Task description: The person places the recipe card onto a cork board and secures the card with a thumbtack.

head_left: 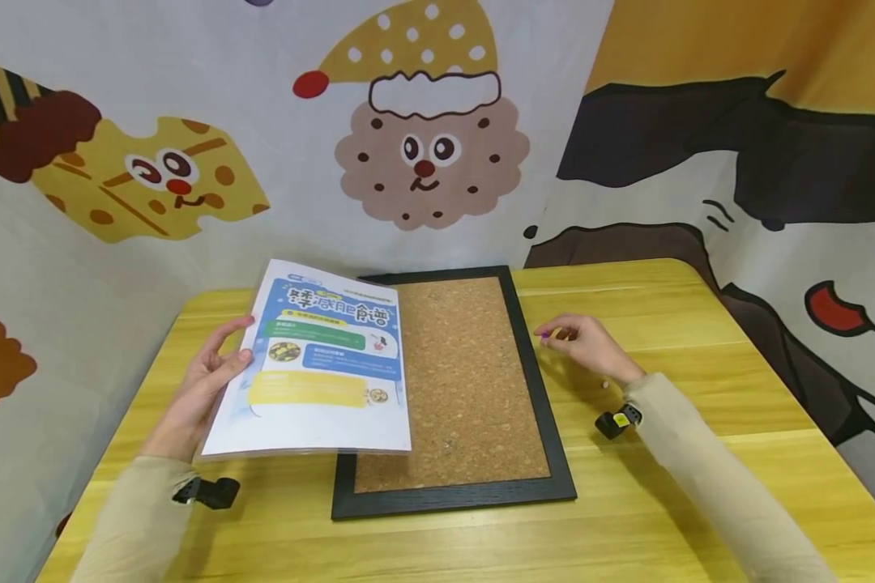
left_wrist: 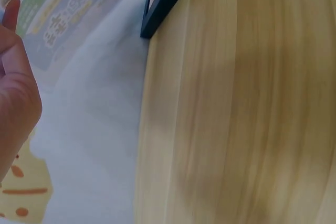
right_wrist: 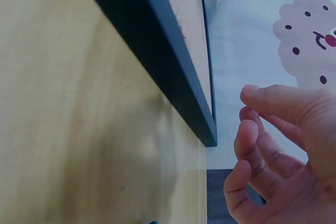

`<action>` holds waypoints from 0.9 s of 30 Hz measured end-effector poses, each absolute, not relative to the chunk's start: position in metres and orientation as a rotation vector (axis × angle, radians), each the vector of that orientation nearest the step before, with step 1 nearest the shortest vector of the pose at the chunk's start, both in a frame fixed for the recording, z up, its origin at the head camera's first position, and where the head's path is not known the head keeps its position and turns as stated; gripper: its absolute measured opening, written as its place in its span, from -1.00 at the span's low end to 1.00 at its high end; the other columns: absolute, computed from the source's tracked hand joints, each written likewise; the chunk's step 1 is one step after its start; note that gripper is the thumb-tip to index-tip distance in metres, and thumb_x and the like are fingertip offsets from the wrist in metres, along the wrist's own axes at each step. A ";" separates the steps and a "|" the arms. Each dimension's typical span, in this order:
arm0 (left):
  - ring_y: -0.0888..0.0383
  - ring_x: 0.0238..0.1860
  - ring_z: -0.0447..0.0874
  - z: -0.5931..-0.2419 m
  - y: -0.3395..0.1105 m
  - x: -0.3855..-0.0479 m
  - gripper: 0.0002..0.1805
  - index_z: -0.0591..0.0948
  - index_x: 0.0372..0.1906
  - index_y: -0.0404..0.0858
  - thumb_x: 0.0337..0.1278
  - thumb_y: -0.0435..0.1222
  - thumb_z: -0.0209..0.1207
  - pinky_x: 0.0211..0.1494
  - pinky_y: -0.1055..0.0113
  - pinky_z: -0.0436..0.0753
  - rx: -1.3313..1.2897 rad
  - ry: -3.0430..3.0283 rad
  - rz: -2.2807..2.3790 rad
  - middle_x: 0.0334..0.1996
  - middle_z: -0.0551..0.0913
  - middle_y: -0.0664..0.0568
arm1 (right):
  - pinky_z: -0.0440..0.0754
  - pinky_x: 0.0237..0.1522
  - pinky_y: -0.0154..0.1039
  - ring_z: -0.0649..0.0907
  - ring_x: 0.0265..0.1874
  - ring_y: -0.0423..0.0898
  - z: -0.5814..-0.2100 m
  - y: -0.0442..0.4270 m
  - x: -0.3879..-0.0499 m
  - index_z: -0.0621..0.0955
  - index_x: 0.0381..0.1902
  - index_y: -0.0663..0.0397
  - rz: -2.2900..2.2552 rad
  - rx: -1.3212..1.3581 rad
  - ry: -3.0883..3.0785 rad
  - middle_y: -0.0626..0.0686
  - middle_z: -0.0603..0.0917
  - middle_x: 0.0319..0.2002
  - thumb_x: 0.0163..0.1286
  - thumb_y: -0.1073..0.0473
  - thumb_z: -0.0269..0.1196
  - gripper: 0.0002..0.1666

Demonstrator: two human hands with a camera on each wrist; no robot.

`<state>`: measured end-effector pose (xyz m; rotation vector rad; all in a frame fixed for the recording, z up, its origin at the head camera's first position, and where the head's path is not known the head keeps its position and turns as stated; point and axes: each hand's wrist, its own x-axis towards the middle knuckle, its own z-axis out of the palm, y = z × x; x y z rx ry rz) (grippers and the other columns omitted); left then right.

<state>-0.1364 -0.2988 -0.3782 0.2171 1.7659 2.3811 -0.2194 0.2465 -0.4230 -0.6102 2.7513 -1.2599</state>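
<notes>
My left hand (head_left: 195,398) holds a printed sheet (head_left: 313,429) by its left edge, thumb on the front. The sheet has blue, green and yellow panels, Chinese characters and a clear border. It hangs tilted above the left part of a black-framed cork board (head_left: 474,389), hiding that part. To the right of the frame, my right hand (head_left: 586,346) pinches a tiny purple push pin (head_left: 546,335), mostly covered by the fingertips. In the right wrist view, the thumb and fingers of the right hand (right_wrist: 283,145) are bent, and the pin cannot be made out.
The board lies on a yellow wood-grain table (head_left: 700,348). A small pale object (head_left: 605,385) is beside the right wrist. At the right wrist view's bottom edge shows a teal bit (right_wrist: 153,222). Cartoon-printed cloth (head_left: 284,154) hangs behind the table. Both wrists wear black straps.
</notes>
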 end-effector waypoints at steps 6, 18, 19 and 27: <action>0.07 -0.26 0.74 -0.384 -0.285 -0.144 -0.52 0.28 0.35 -0.02 0.45 -0.43 -0.09 -0.34 0.27 0.67 0.308 1.723 2.374 -0.13 0.71 -0.04 | 0.57 -0.31 -0.19 0.61 -0.30 0.00 -0.416 0.239 -0.228 0.65 0.02 0.26 -1.275 -0.576 2.745 0.14 0.67 -0.16 0.37 0.27 0.25 -0.71; 0.06 -0.20 0.72 -0.398 -0.254 -0.153 -0.48 0.21 0.38 0.01 0.44 -0.43 -0.07 -0.25 0.22 0.67 0.375 1.739 2.247 -0.09 0.69 -0.04 | 0.57 -0.30 -0.14 0.61 -0.25 0.08 -0.398 0.220 -0.257 0.64 -0.08 0.33 -1.226 -0.594 2.772 0.18 0.67 -0.13 0.34 0.37 0.23 -0.79; 0.06 -0.19 0.71 -0.399 -0.252 -0.154 -0.47 0.21 0.38 0.01 0.43 -0.43 -0.06 -0.23 0.21 0.67 0.381 1.725 2.242 -0.08 0.68 -0.04 | 0.57 -0.32 -0.14 0.61 -0.25 0.09 -0.396 0.218 -0.259 0.64 -0.09 0.34 -1.228 -0.599 2.774 0.19 0.67 -0.14 0.34 0.37 0.23 -0.79; 0.03 -0.12 0.70 -0.404 -0.233 -0.160 -0.40 0.16 0.41 0.01 0.40 -0.47 -0.02 -0.16 0.15 0.66 0.424 1.649 2.220 -0.01 0.65 -0.03 | 0.54 -0.34 -0.16 0.59 -0.26 0.08 -0.389 0.204 -0.274 0.65 -0.18 0.33 -1.198 -0.598 2.818 0.18 0.67 -0.22 0.31 0.34 0.28 -0.85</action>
